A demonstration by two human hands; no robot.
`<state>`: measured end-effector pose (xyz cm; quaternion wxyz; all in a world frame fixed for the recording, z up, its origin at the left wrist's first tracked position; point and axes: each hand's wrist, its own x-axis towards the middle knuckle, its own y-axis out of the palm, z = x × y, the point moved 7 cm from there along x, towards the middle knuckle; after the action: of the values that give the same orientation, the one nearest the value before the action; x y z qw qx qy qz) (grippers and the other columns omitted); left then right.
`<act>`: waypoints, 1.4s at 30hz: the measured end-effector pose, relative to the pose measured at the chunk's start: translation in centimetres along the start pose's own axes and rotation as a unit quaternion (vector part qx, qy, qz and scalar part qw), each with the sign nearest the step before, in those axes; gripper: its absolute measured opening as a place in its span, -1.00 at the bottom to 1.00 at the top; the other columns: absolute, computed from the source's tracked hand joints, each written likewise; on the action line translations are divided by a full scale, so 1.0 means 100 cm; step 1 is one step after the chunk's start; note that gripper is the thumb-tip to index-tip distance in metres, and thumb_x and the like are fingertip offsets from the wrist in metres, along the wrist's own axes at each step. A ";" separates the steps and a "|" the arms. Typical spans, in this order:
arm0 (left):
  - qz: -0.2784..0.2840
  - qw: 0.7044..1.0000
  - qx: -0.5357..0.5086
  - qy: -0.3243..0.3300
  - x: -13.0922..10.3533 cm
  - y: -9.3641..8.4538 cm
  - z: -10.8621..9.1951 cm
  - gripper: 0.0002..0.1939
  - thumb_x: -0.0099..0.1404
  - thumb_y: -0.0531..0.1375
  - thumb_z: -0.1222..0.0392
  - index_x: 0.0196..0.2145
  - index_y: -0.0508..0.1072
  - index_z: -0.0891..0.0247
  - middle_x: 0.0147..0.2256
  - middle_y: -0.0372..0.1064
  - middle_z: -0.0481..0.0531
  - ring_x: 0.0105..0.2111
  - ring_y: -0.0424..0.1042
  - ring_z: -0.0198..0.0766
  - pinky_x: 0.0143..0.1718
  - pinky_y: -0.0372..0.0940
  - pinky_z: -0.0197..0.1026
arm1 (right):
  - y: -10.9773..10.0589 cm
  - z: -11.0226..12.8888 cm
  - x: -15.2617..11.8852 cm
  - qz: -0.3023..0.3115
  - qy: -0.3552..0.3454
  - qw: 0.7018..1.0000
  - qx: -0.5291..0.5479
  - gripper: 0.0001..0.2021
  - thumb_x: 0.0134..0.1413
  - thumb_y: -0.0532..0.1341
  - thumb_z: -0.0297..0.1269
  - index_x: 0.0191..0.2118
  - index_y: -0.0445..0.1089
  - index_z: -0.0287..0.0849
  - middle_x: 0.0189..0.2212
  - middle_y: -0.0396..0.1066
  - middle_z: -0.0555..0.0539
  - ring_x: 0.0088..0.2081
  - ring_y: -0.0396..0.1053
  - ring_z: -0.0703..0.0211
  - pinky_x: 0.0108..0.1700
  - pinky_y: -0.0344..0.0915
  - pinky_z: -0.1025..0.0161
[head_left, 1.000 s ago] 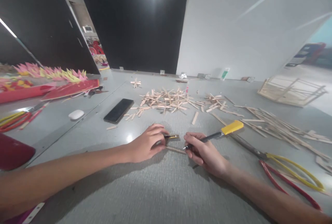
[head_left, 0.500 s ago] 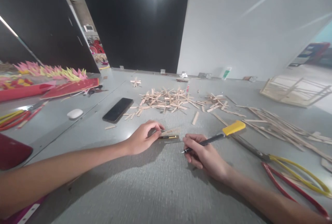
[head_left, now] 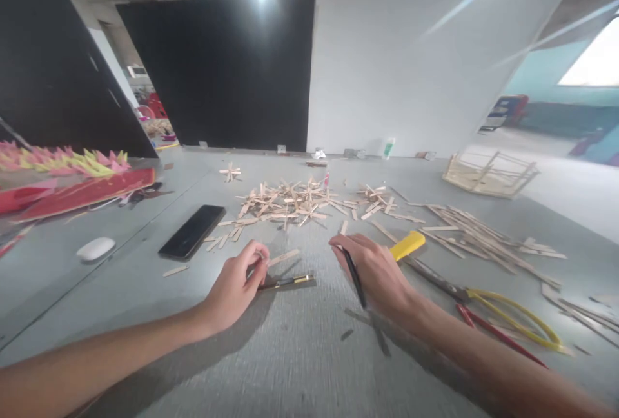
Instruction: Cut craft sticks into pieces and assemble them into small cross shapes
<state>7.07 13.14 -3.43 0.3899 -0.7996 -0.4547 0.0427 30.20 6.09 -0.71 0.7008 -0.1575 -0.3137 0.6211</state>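
My left hand (head_left: 235,289) is closed in a pinch on one end of a short flat wooden stick (head_left: 284,257), held just above the table. Beneath its fingertips lies a black-and-gold pen-like rod (head_left: 294,280), partly covered by the hand. My right hand (head_left: 380,269) has its fingers stretched forward, palm down, with a black pen (head_left: 355,279) tucked along the thumb side, pointing back toward me. Just behind that hand lies a yellow-handled object (head_left: 409,245), its other end hidden. Shears (head_left: 461,292) with yellow and red handles rest to the right.
A pile of wooden stick pieces (head_left: 285,202) spreads across the middle of the grey table. Long strips (head_left: 476,237) lie right, near a stick frame (head_left: 491,176). A phone (head_left: 193,231) and a white case (head_left: 95,249) are left. Panels (head_left: 217,76) stand behind.
My right hand has turned over and moved its fingers forward, swinging the pen's tip back toward me. The stick in my left hand has lifted away from the rod. The view has tilted up.
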 end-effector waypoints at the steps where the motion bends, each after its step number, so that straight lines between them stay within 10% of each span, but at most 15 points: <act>1: -0.014 1.000 0.008 0.004 0.000 -0.001 0.002 -0.83 0.60 -0.04 0.10 -0.17 0.25 0.14 -0.48 0.35 -0.13 -0.47 0.43 -0.23 -0.41 0.27 -0.24 | -0.005 -0.003 0.004 -0.005 -0.021 0.999 -0.040 -0.71 0.35 0.12 -0.20 -0.43 0.34 -0.12 -0.39 0.38 -0.09 -0.30 0.28 0.06 -0.21 0.20 0.17; 8: -0.040 0.995 0.046 0.077 -0.005 0.003 0.003 -0.72 0.56 0.00 0.21 0.18 0.19 0.10 0.18 0.21 0.21 0.21 0.25 0.01 0.20 0.23 0.14 | 0.007 -0.007 0.002 0.076 -0.117 0.970 -0.198 -0.74 0.23 0.10 -0.55 -0.46 0.25 -0.13 -0.48 0.36 -0.04 -0.44 0.22 0.15 -0.32 0.07 0.19; 12: -0.010 0.989 0.052 0.136 -0.012 0.006 -0.014 -0.70 0.54 0.02 0.31 0.17 0.24 0.13 0.20 0.19 0.22 0.24 0.18 0.02 0.21 0.22 0.12 | 0.024 0.025 -0.019 0.152 -0.162 0.952 -0.213 -0.73 -0.04 0.17 -0.70 -0.43 0.29 -0.14 -0.45 0.44 -0.01 -0.46 0.28 0.20 -0.37 0.08 0.24; 19: 0.091 0.962 0.052 0.251 -0.032 0.018 -0.062 -0.78 0.46 0.09 0.41 -0.01 0.40 0.21 -0.14 0.49 0.08 -0.08 0.42 -0.12 0.00 0.38 -0.09 | 0.056 0.060 -0.069 0.239 -0.239 0.921 -0.193 -0.75 0.09 0.31 -0.63 -0.39 0.36 -0.11 -0.43 0.51 0.03 -0.43 0.40 0.22 -0.40 0.16 0.29; 25: 0.238 0.892 0.191 0.334 -0.045 0.034 -0.085 -0.48 0.50 0.11 0.29 0.37 0.18 0.22 0.38 0.18 0.07 0.42 0.01 0.13 0.39 0.01 0.24 | 0.005 0.037 -0.050 0.049 -0.143 0.975 -0.162 -0.71 0.42 0.09 -0.35 -0.42 0.25 -0.08 -0.53 0.42 0.00 -0.54 0.29 0.20 -0.44 0.23 0.24; 31: 0.220 0.906 0.163 0.323 -0.044 0.036 -0.084 -0.63 0.43 0.21 0.12 0.15 0.43 0.22 0.04 0.50 0.17 0.05 0.42 0.04 0.38 0.02 0.25 | 0.022 0.026 -0.052 0.113 -0.093 0.980 -0.138 -0.67 0.39 0.11 -0.32 -0.48 0.20 -0.07 -0.57 0.39 0.03 -0.56 0.24 0.22 -0.52 0.19 0.28; 42: 0.123 0.929 0.150 0.314 -0.054 0.034 -0.073 -0.84 0.47 0.10 0.37 -0.15 0.50 0.35 -0.33 0.42 0.11 -0.29 0.36 -0.11 -0.08 0.32 -0.04 | 0.054 0.008 -0.073 0.216 -0.064 0.963 -0.149 -0.77 0.33 0.19 -0.36 -0.41 0.39 -0.08 -0.45 0.50 -0.02 -0.52 0.37 0.18 -0.47 0.24 0.24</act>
<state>9.35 3.76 -2.17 0.6197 -0.7540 -0.1956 -0.0959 25.26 -0.12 -5.20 0.4972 -0.2836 -0.4055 0.7127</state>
